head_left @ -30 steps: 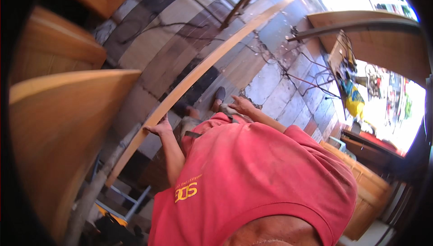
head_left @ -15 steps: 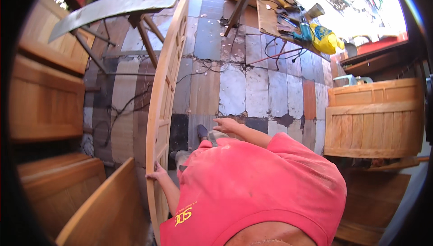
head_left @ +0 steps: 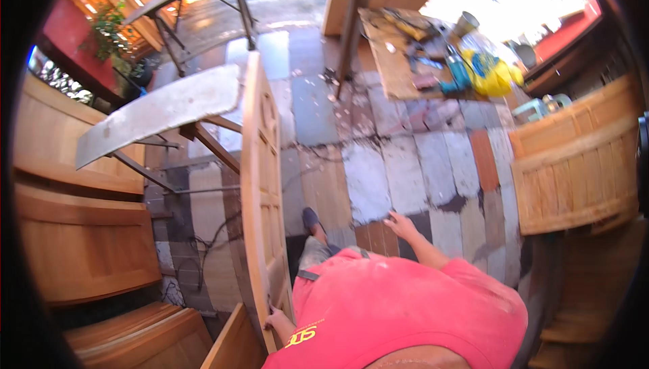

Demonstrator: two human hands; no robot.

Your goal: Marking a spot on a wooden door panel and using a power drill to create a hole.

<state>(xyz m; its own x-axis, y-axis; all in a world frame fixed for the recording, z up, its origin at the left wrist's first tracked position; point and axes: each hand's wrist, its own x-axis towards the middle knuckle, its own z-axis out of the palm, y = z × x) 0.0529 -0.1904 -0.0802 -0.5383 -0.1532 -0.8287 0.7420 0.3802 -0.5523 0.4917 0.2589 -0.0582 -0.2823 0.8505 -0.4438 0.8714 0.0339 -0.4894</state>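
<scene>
My left hand (head_left: 276, 317), low in the head view, grips the edge of an upright, pale wooden panelled door (head_left: 255, 180) that stands lengthwise along my left side. Its fingers are closed round the wood, partly hidden. My right hand (head_left: 401, 226) hangs in front of me over the tiled floor (head_left: 365, 173), open and holding nothing. My shoe (head_left: 311, 220) is visible between the door and that hand.
A long pale board on a metal stand (head_left: 155, 109) stands left-front, with a similar one behind. Stacked wooden doors (head_left: 84, 240) line the left. At right are a work board (head_left: 382, 58) holding power tools and a yellow bag (head_left: 493, 75), and wooden slatted panels (head_left: 574, 173). Cables cross the floor.
The view has swung round and moved forward along the floor, bringing the stands and doorway into view. The door, held in my left hand, has moved along with me.
</scene>
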